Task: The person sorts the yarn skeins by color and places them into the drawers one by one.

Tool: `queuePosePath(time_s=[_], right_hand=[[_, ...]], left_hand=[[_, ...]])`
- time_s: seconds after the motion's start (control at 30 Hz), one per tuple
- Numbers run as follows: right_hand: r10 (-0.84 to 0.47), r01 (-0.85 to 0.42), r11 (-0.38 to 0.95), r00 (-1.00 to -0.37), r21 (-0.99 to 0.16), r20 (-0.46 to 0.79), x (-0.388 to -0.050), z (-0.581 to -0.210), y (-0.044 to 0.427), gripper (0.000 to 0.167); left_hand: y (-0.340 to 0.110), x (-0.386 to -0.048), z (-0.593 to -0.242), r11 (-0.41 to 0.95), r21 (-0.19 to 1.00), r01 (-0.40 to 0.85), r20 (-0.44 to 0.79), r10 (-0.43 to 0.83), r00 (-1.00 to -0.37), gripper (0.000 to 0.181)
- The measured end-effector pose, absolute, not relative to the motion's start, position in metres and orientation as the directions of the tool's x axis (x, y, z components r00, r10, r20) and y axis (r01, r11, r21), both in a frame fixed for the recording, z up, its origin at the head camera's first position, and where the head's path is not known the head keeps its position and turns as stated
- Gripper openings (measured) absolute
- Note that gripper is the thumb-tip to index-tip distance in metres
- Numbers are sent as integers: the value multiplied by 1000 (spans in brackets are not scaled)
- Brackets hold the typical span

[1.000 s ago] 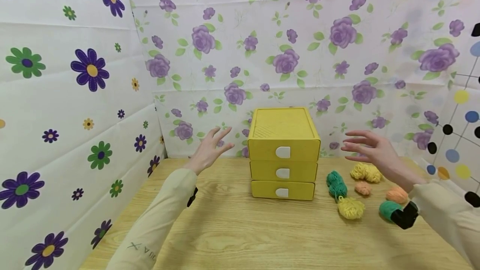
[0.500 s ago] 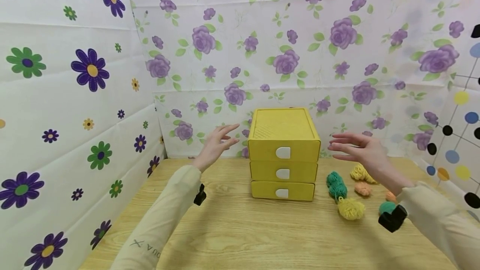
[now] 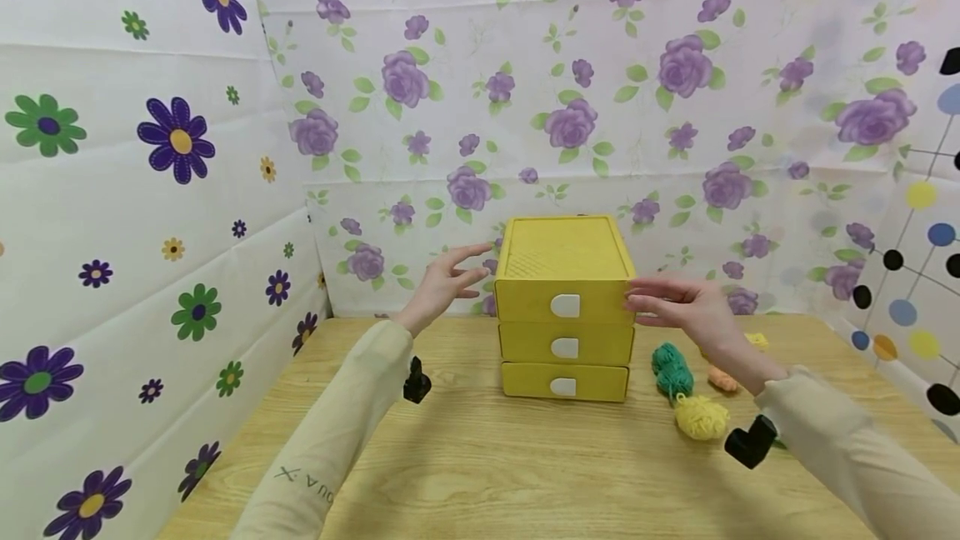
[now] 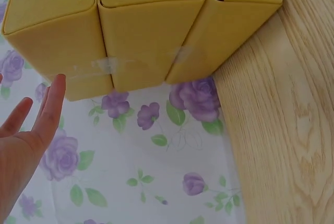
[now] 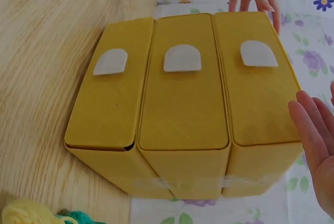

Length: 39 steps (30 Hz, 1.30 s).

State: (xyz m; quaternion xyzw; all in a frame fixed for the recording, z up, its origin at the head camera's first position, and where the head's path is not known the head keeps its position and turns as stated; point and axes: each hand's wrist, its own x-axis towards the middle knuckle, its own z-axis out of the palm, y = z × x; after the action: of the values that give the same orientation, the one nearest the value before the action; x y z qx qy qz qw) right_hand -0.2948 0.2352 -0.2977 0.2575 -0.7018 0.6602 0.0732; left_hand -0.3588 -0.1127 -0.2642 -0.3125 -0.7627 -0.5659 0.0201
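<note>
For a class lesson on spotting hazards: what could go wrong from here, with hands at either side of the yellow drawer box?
The right hand looks closer to the drawer box than the left hand, so uneven pushing might slide it. Both are up near the top drawer; lifting there could strain what looks like clear tape across the seams. The right arm partly hides the orange yarn in the head view, so lowering it might knock that yarn.

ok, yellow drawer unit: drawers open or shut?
Shut, all three: in the head and right wrist views, no part of the yellow drawer unit juts out past its front.
</note>
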Motion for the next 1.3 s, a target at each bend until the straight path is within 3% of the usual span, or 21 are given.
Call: queuePosePath(time_s=[0.43,1.3], right_hand=[[-271,-431,59,-875,-900,401,-304,-309,207,40],[-229,-382,30,-902,-924,366,-314,-321,183,37]], left_hand=[[-110,-389,-281,71,893,444,363,469,-805,41],[-104,-391,-284,54,953,298,234,495,-837,33]])
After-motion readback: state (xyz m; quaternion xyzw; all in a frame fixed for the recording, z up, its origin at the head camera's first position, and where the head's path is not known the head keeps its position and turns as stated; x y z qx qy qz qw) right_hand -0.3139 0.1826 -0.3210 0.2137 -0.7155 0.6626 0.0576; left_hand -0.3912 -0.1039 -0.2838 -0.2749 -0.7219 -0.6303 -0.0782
